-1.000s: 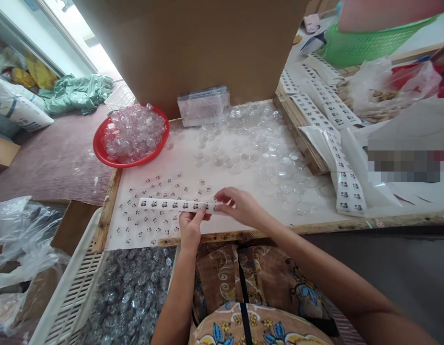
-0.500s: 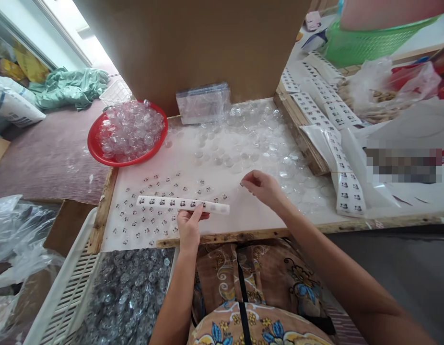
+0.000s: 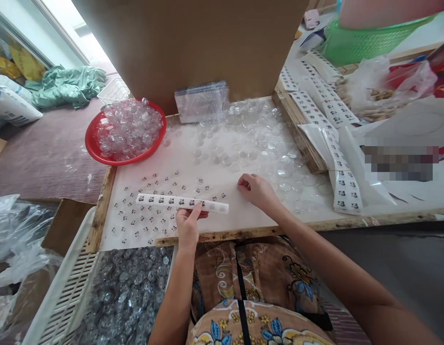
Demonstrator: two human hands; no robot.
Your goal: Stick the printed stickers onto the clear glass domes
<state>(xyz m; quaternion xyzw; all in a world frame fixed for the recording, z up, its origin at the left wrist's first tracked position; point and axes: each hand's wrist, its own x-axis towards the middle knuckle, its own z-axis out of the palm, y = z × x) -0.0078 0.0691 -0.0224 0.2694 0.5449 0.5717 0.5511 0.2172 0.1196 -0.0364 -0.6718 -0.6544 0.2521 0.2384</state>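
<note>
My left hand [image 3: 188, 224] grips a white sticker strip [image 3: 164, 201] printed with small panda pictures, thumb on top and fingers beneath. The strip's right end looks bare of pictures. To its right, my right hand [image 3: 257, 191] is low over the white board [image 3: 215, 179], thumb and fingertips pinched together. Whatever is between those fingertips is too small or hidden to make out. Rows of clear discs with panda stickers [image 3: 134, 221] lie on the board at left, partly behind the strip. Plain clear discs [image 3: 243, 155] spread across the board's far and right parts.
A red bowl [image 3: 90, 143] heaped with clear pieces stands at the back left. Below the board's left edge is a white crate [image 3: 69, 282] full of clear pieces. More panda sticker strips [image 3: 342, 177] lie on the right, beyond a wooden bar [image 3: 301, 129]. A cardboard panel [image 3: 193, 43] rises behind.
My right hand has lowered slightly toward the board, and the small dark thing at its fingertips no longer shows. My left hand holds the strip nearly still.
</note>
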